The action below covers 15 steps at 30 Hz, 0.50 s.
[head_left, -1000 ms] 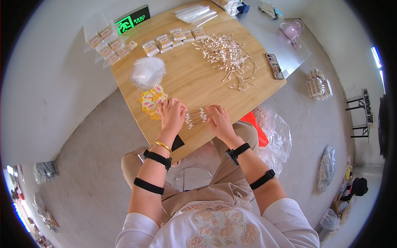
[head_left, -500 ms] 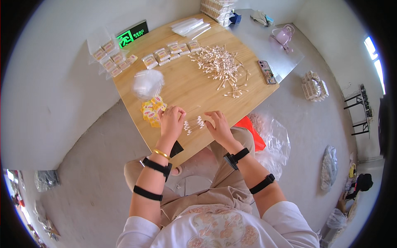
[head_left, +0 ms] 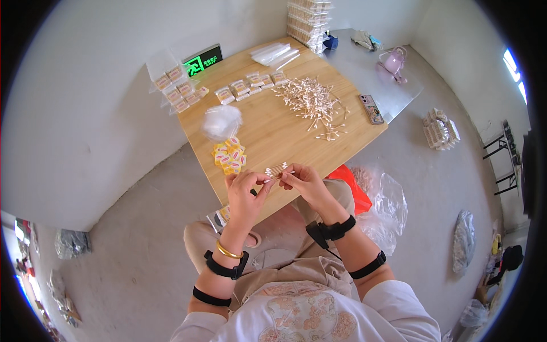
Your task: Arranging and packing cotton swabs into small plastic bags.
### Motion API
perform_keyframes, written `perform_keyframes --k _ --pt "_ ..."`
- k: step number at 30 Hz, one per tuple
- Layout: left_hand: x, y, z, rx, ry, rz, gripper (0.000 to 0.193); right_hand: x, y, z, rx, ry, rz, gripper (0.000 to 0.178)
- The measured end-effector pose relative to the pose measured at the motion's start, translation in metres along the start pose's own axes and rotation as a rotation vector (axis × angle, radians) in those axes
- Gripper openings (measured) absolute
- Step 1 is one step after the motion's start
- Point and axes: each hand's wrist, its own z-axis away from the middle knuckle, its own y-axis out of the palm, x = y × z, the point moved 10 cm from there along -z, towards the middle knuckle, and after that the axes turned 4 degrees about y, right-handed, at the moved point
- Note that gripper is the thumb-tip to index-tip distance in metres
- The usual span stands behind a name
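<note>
Near the table's front edge, my left hand (head_left: 247, 189) and my right hand (head_left: 305, 183) meet with their fingers pinched on cotton swabs (head_left: 275, 178). White tips show at the fingertips of both hands; how many swabs they hold is hard to make out. Just beyond the fingers lies a short row of cotton swabs (head_left: 276, 168) on the wood. Yellow and white printed cards (head_left: 229, 156) are heaped beside my left hand. Farther back is a large loose pile of cotton swabs (head_left: 310, 101).
On the wooden table (head_left: 273, 134) are clear bags (head_left: 222, 122), a row of filled packs (head_left: 249, 85), plastic sleeves (head_left: 273, 54) and a phone (head_left: 371, 109). Packs stand stacked (head_left: 178, 86) at the left edge. A red bag (head_left: 353, 188) hangs right of my knee.
My hands have come together and nearer to me, and now pinch cotton swabs between them. Fewer swabs show in the small row. The whole view has shifted slightly.
</note>
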Motion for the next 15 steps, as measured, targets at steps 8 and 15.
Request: perform_keyframes --k 8,15 --pt "-0.04 -0.013 0.016 0.016 0.007 0.094 0.011 0.028 0.0 0.047 -0.045 -0.149 0.134 0.017" --pt "-0.004 0.02 0.047 0.179 -0.405 0.572 0.008 0.09 0.024 0.101 -0.249 -0.469 0.646 0.008"
